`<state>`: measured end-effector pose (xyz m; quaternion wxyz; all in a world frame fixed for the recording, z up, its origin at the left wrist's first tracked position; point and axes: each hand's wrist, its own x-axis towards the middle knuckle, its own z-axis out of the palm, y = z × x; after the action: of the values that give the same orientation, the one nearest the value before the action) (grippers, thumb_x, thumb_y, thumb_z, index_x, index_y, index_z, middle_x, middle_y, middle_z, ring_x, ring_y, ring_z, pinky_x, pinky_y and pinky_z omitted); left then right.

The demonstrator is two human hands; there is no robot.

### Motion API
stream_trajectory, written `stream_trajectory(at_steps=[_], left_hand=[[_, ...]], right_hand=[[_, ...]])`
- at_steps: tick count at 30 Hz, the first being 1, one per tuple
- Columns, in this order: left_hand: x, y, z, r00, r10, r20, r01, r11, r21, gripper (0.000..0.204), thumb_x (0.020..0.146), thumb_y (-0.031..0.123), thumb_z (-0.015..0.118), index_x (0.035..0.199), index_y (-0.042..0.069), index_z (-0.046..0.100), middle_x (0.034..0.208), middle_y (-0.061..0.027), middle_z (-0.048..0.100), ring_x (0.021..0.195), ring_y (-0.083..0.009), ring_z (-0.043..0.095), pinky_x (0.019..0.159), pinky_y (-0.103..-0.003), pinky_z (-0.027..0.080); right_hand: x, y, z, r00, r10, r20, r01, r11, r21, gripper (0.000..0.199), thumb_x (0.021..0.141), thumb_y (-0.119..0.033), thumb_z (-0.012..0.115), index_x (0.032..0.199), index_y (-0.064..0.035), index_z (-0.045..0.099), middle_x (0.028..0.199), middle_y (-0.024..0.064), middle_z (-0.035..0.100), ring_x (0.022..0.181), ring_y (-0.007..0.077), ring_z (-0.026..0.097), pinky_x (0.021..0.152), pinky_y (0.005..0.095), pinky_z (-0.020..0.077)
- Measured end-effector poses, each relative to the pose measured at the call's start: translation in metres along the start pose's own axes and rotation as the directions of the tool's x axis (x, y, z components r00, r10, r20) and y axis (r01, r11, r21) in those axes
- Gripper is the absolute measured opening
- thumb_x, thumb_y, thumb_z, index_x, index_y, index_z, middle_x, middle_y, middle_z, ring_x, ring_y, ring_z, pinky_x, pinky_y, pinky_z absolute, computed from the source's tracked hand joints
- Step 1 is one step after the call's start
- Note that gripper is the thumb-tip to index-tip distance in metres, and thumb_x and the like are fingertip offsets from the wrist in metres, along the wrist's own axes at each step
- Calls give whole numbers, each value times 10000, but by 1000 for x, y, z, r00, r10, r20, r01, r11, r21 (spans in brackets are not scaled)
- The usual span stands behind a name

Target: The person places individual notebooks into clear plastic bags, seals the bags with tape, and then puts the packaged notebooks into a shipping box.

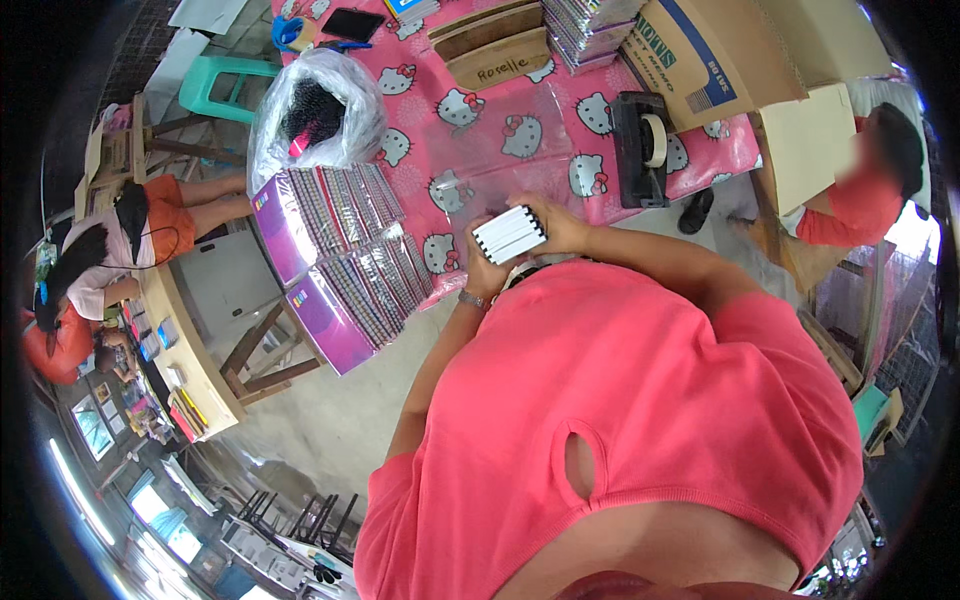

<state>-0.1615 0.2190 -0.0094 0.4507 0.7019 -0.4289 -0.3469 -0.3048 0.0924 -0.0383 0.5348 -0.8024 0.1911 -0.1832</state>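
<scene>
I hold a small stack of white, black-edged booklets [509, 234] in both hands, close to my chest at the table's near edge. My left hand [482, 268] grips the stack from below and wears a bracelet at the wrist. My right hand [556, 222] closes over its right end. Just beyond the stack, a clear plastic sleeve [490, 160] lies on the pink cartoon-cat tablecloth [560, 130]. To the left, rows of spiral notebooks with purple covers [340, 260] lie fanned out on the table.
A black tape dispenser [640, 148] stands to the right, a cardboard box [700, 50] behind it. A clear bag with dark items [318, 115], wooden trays [495, 45] and stacked books [590, 25] lie farther back. Other people sit at left [110, 250] and right [860, 190].
</scene>
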Motion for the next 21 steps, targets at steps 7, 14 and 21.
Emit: stream_trajectory(at_steps=[7, 14, 21], left_hand=[[1, -18, 0, 983, 181, -11, -179, 978, 107, 860, 505, 217, 907, 1164, 46, 382, 1089, -107, 509, 987, -243, 552, 880, -348, 460], [1, -41, 1, 996, 73, 59, -78, 993, 94, 877, 514, 248, 892, 1195, 36, 380, 1130, -126, 493, 1015, -262, 532, 870, -352, 455], [-34, -52, -28, 998, 20, 59, -47, 862, 505, 836, 560, 254, 784, 1285, 92, 400, 1290, -115, 435, 1238, -315, 362, 1062, -473, 223]], right_hand=[[5, -29, -26, 991, -77, 107, 95, 980, -173, 857, 586, -242, 810, 1291, -42, 365, 1281, 200, 450, 1191, 366, 455, 1027, 420, 350], [33, -102, -37, 901, 125, 416, 158, 799, -581, 731, 621, -306, 776, 1220, -15, 474, 1242, 181, 490, 1159, 355, 459, 1001, 424, 349], [30, -61, -59, 995, 85, 50, -52, 885, -463, 567, 677, -244, 752, 1147, -10, 539, 1096, 162, 582, 982, 296, 574, 908, 386, 416]])
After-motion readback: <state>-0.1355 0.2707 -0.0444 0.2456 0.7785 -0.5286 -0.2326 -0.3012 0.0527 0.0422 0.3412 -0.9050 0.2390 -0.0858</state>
